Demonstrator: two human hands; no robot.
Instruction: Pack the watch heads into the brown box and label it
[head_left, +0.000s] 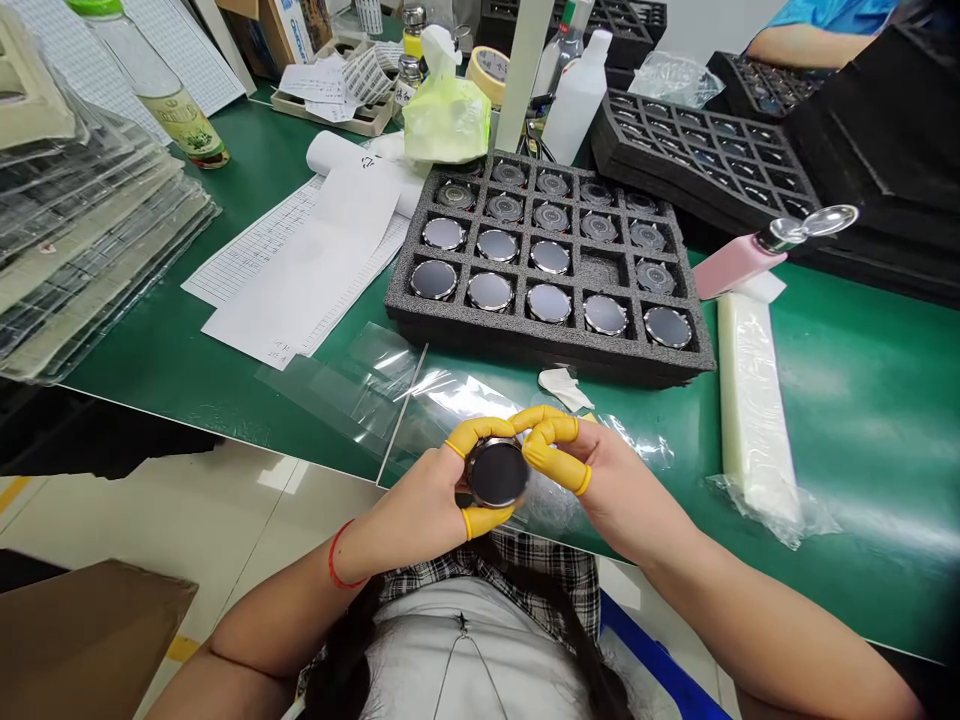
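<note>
Between the thumb and fingers of my left hand (pixel 427 500) is a round watch head (pixel 499 473), its dark face turned up toward me. My right hand (pixel 600 470) is at the watch's upper right edge, with thumb and finger pinched together. What that pinch holds, if anything, is too small to make out. Yellow finger cots cover the working fingers of both hands. Just beyond them, a black foam tray (pixel 551 345) holds rows of watch heads, some face up with grey screens and others showing their backs. One of its pockets (pixel 602 268) shows bare foam.
A crumpled white wipe (pixel 565 388) and clear film (pixel 352 385) lie before the tray. To the right are a pink pump bottle (pixel 739 265) and a wrapped white block (pixel 757 400). Papers (pixel 300 270) and stacked plastic trays (pixel 82 220) occupy the left. A co-worker's arm (pixel 814 45) shows behind.
</note>
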